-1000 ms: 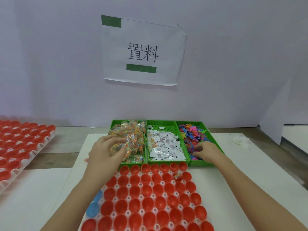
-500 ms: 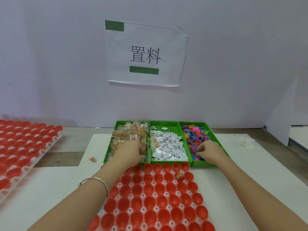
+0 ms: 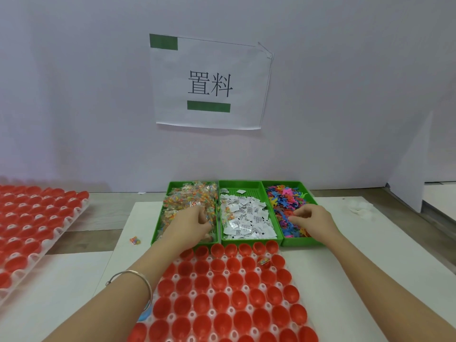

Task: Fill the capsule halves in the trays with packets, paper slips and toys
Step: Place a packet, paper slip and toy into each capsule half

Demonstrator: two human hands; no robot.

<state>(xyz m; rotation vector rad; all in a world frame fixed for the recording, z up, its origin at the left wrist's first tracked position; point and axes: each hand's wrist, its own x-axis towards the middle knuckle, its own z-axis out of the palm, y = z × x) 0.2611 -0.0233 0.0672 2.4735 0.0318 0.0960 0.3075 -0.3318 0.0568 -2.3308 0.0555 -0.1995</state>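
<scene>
the left hand is down in the left green bin, fingers curled into the packets, their tips buried, so i cannot tell if it grips any. the right hand sits over the toys in the right bin, fingers bent and close together, tips hidden among them. paper slips fill the middle bin. the near tray of red capsule halves runs off the bottom edge; one half holds a packet. something blue peeks from under the left forearm.

Red capsule halves, green bins, white slips, multicoloured packets and toys
</scene>
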